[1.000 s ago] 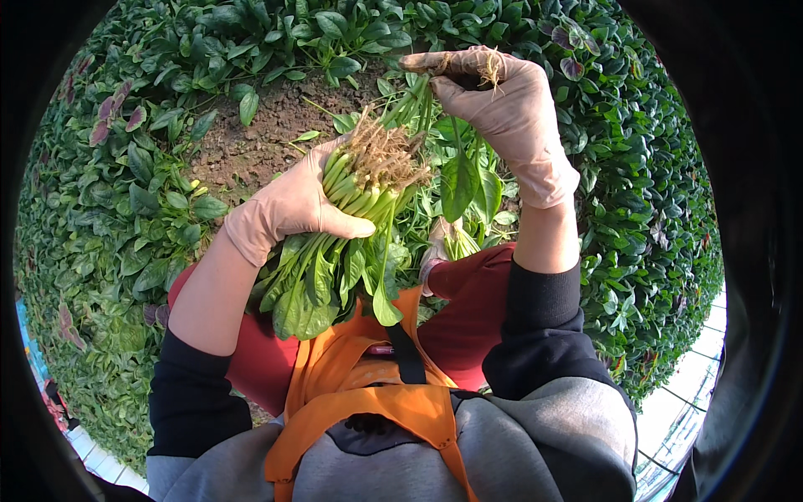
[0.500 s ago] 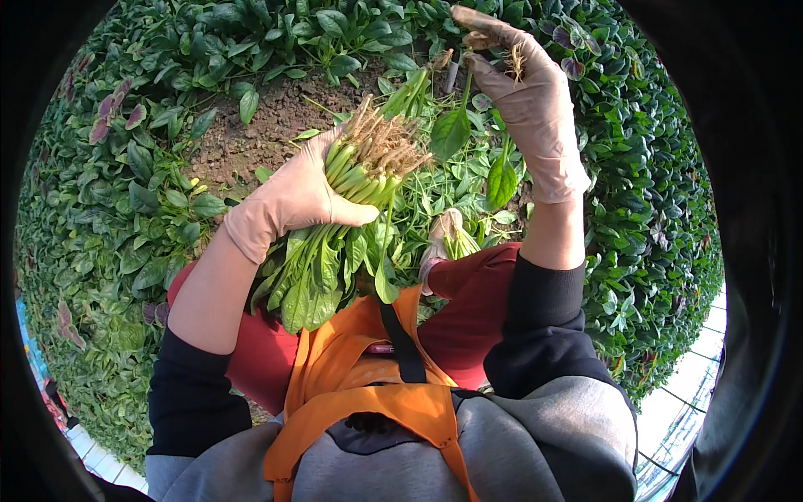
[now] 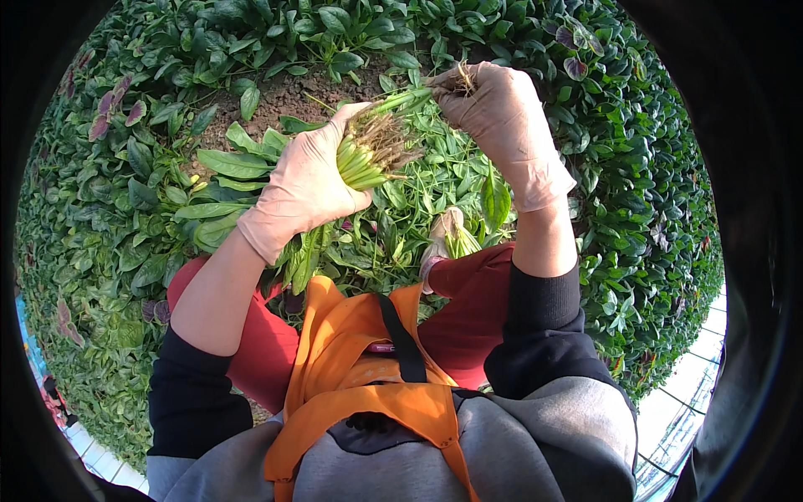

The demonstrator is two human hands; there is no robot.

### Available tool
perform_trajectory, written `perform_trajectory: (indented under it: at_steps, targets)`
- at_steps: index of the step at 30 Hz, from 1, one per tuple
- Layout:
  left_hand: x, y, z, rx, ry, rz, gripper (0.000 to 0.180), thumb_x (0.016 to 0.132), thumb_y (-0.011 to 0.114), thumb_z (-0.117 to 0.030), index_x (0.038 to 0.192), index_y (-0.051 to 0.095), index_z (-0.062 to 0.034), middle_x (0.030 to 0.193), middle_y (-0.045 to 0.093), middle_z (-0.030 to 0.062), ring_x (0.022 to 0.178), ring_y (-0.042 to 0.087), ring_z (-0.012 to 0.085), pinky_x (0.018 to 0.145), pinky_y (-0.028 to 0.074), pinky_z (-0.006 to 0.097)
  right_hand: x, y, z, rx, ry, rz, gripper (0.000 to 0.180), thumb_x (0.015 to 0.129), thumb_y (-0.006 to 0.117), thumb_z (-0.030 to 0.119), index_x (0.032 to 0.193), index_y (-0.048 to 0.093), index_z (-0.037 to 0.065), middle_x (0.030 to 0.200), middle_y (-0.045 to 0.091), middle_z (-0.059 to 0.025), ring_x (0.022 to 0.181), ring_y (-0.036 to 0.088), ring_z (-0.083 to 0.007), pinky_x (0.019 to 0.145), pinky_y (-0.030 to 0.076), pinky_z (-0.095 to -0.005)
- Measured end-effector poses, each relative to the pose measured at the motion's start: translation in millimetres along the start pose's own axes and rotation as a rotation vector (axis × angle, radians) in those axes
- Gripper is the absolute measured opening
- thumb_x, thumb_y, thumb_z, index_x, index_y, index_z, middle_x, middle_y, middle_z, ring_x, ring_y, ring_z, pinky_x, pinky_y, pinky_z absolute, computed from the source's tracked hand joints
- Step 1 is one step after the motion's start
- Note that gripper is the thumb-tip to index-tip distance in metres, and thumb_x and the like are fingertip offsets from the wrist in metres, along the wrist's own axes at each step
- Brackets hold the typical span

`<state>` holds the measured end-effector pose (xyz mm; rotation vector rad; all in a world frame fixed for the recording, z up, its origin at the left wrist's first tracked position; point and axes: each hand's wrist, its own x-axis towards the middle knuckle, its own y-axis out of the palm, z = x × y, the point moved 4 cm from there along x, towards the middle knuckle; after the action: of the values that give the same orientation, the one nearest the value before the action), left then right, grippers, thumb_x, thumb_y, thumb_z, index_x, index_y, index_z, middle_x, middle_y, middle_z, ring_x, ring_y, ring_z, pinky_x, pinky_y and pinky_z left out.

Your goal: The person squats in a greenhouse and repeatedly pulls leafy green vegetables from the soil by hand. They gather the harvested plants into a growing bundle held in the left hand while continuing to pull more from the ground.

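A thick bunch of spinach (image 3: 361, 167) lies across the palm of my left hand (image 3: 305, 184), which is closed around its stems. The brown root ends point right, and broad leaves fan out to the left behind the hand. My right hand (image 3: 499, 121) is closed on a few more spinach plants (image 3: 401, 101) by their root ends; their pale green stems reach left to the upper edge of the bunch. Another root tuft shows at the right fingers, and a single leaf (image 3: 495, 201) hangs below that hand. Thin pale gloves cover both hands.
Bare brown soil (image 3: 288, 96) shows beyond my left hand. Loose pulled greens (image 3: 435, 159) cover the ground between my hands. Stems lie beside my shoe (image 3: 437, 243). Dense leafy plants (image 3: 652, 192) grow on both sides and ahead, some with purple leaves (image 3: 575, 67). My orange apron (image 3: 343, 335) hangs in front.
My right hand has come down and left, bringing spinach plants to the bunch. My left hand has moved slightly up and right, and the bunch's leaves have swung from below the hand to its left.
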<state>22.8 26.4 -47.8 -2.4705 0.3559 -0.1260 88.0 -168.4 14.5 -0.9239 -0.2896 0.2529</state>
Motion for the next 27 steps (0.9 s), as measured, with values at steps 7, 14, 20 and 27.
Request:
perform_trajectory:
  at_steps: [7,14,20,27]
  targets:
    - [-2.4,-1.3,-2.8,0.052,-0.066,0.075,0.084,0.067,0.079,-0.019,0.14,0.038,-0.0089,0.107,0.069,0.0125,0.092,0.069,0.023,0.087,0.054,0.032,5.3,1.4,-3.3,-0.023,0.037,-0.045,0.017,0.082,0.068,0.012,0.095,0.073,0.002,0.071,0.068,-0.0077,0.061,0.058,-0.0087,0.061,0.049,-0.0267]
    - [-3.9,-19.7,6.9,-0.671,-0.275,0.206,0.08,0.063,0.087,-0.006,0.131,0.045,-0.0006,0.116,0.066,0.0061,0.102,0.063,0.0136,0.097,0.048,0.03,10.0,-4.7,-7.1,1.029,0.014,0.025,0.028,0.097,0.06,0.013,0.122,0.065,0.001,0.116,0.069,-0.0068,0.094,0.066,-0.0115,0.086,0.052,-0.0237]
    - [-18.0,-9.3,2.2,-0.903,-0.337,0.393,0.099,0.061,0.088,-0.002,0.144,0.033,0.0005,0.123,0.063,0.0098,0.111,0.06,0.0176,0.104,0.044,0.034,6.2,10.4,11.2,1.141,-0.169,0.131,0.03,0.098,0.06,0.024,0.113,0.066,-0.001,0.106,0.071,-0.0102,0.096,0.067,-0.0136,0.087,0.053,-0.0278]
    - [-15.9,-14.8,-17.9,-0.986,-0.105,0.577,0.119,0.066,0.082,-0.001,0.156,0.005,-0.0074,0.143,0.047,0.0073,0.128,0.046,0.0157,0.111,0.035,0.034,11.7,21.0,17.7,1.387,-0.135,-0.085,0.036,0.1,0.055,0.034,0.09,0.062,0.0,0.086,0.067,-0.0107,0.082,0.066,-0.0209,0.078,0.057,-0.0377]
